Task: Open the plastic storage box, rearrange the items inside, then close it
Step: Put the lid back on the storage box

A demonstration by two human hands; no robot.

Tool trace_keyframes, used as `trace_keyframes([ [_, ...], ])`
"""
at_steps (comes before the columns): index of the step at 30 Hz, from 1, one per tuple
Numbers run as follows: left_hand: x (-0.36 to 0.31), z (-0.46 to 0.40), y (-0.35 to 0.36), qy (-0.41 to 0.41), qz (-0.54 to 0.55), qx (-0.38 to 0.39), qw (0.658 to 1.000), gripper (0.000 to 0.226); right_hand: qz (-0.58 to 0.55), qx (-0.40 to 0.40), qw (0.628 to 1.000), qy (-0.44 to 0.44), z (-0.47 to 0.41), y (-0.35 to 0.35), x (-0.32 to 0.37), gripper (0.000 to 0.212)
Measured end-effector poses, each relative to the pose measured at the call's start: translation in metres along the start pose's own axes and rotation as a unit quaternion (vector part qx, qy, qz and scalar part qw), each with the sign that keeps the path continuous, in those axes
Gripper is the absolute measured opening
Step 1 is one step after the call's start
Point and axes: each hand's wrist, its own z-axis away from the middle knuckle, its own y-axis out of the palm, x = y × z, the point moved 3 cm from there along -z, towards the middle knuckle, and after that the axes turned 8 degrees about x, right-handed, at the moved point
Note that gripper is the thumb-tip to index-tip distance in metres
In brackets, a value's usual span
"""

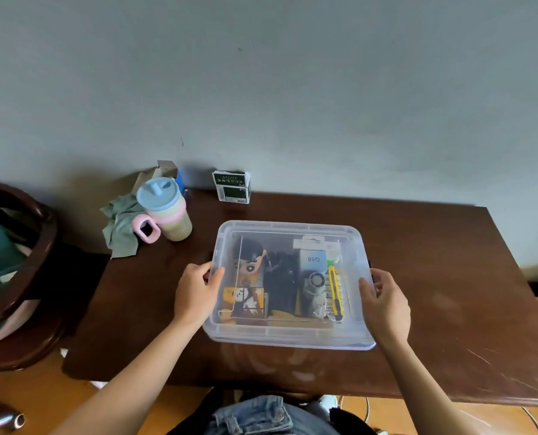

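A clear plastic storage box point(289, 337) sits on the dark wooden table point(434, 277) with its clear lid on top. Through the lid I see a cartoon doll point(251, 262), a small orange picture box point(244, 298), a black item point(282, 284), a blue packet marked Q88 point(313, 259), a small round fan point(315, 282) and a yellow utility knife point(334, 293). My left hand point(197, 293) grips the box's left edge at the latch. My right hand point(383, 301) holds the right edge at the latch.
A lidded cup with a pink handle point(165, 210) stands at the back left beside a green cloth point(122, 227). A green and white carton point(231, 186) stands against the wall. A wooden chair point(20, 262) is left of the table.
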Motion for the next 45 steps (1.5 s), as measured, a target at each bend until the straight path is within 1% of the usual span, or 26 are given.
trace_keyframes([
  [6, 0.001, 0.001, 0.006, 0.001, -0.017, 0.006, 1.0, 0.041, 0.058, -0.021, 0.998, -0.019, 0.006, 0.0, -0.005, 0.028],
  [12, 0.006, 0.003, 0.01, -0.001, -0.028, 0.004, 1.0, 0.041, 0.105, -0.026, 0.994, -0.021, 0.009, 0.001, -0.008, 0.026],
  [17, 0.009, -0.001, 0.012, -0.016, -0.018, 0.005, 1.0, 0.039, 0.098, -0.014, 0.995, -0.025, 0.007, 0.003, -0.011, 0.025],
  [19, 0.013, -0.008, 0.012, -0.045, 0.04, 0.036, 0.998, 0.034, 0.068, 0.004, 0.998, -0.014, 0.0, 0.003, -0.013, 0.026],
  [21, 0.015, -0.018, 0.012, -0.073, 0.106, 0.084, 0.988, 0.027, 0.038, 0.04, 0.998, 0.019, -0.015, 0.003, -0.015, 0.028],
  [23, 0.014, -0.028, 0.009, -0.075, 0.103, 0.106, 0.986, 0.025, 0.022, 0.071, 0.996, 0.046, -0.031, 0.004, -0.012, 0.029],
  [26, 0.004, -0.041, 0.006, -0.06, 0.059, 0.092, 0.992, 0.028, -0.019, 0.069, 0.996, 0.061, -0.051, 0.008, 0.002, 0.03],
  [29, -0.004, -0.052, 0.006, -0.077, -0.009, 0.077, 0.994, 0.037, -0.046, 0.069, 0.993, 0.081, -0.065, 0.013, 0.009, 0.032],
  [31, -0.006, -0.056, 0.007, -0.089, -0.034, 0.073, 0.993, 0.041, -0.057, 0.07, 0.992, 0.087, -0.07, 0.016, 0.009, 0.033],
  [35, -0.005, -0.059, 0.009, -0.111, -0.023, 0.076, 0.991, 0.042, -0.082, 0.073, 0.99, 0.09, -0.076, 0.018, 0.005, 0.032],
  [39, -0.008, -0.054, 0.009, -0.101, -0.032, 0.063, 0.992, 0.042, -0.088, 0.07, 0.99, 0.088, -0.077, 0.017, 0.005, 0.033],
  [42, -0.006, -0.046, 0.005, -0.066, -0.052, 0.021, 0.996, 0.041, -0.081, 0.059, 0.991, 0.089, -0.07, 0.017, -0.001, 0.04],
  [44, 0.001, -0.04, 0.003, -0.056, -0.029, 0.0, 0.998, 0.042, -0.067, 0.054, 0.991, 0.099, -0.062, 0.015, -0.01, 0.053],
  [45, 0.005, -0.036, 0.003, -0.074, 0.0, 0.007, 0.997, 0.05, -0.074, 0.061, 0.989, 0.11, -0.058, 0.013, -0.015, 0.062],
])
